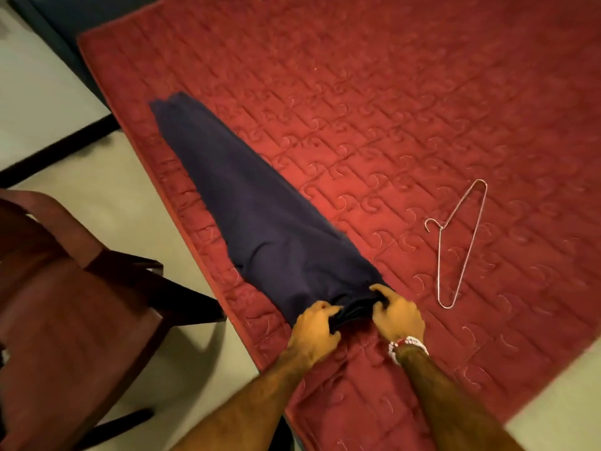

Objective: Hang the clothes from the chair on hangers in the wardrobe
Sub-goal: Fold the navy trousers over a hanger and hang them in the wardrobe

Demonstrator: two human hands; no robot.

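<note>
A dark navy garment (260, 216) (trousers, to judge by the long tapering shape, though this cannot be confirmed) is laid lengthwise near the left edge of the bed, on the red quilted cover (406, 92). It is folded into a narrow strip, and its near end is bunched between the hands.

The cloth is judged soft, light and limp. It would be expected to sag wherever it is not supported, and the folded layers could slide apart if it were lifted by one corner. A hold across the full width of the near end would suit it best, or at the middle once it is draped over a hanger bar.

The left hand (315, 330) is curled round the near end from the left, its fingers tucked into the gathered fabric. The right hand (398, 315) is clamped on the same end from the right, and a beaded bracelet (406, 345) is worn at that wrist. The hands are held close together, with only the bunched cloth between them.

A wire hanger (455, 249) lies untouched on the cover, apart from the garment on its right. The chair (65, 304) is seen beside the bed at the left.
</note>
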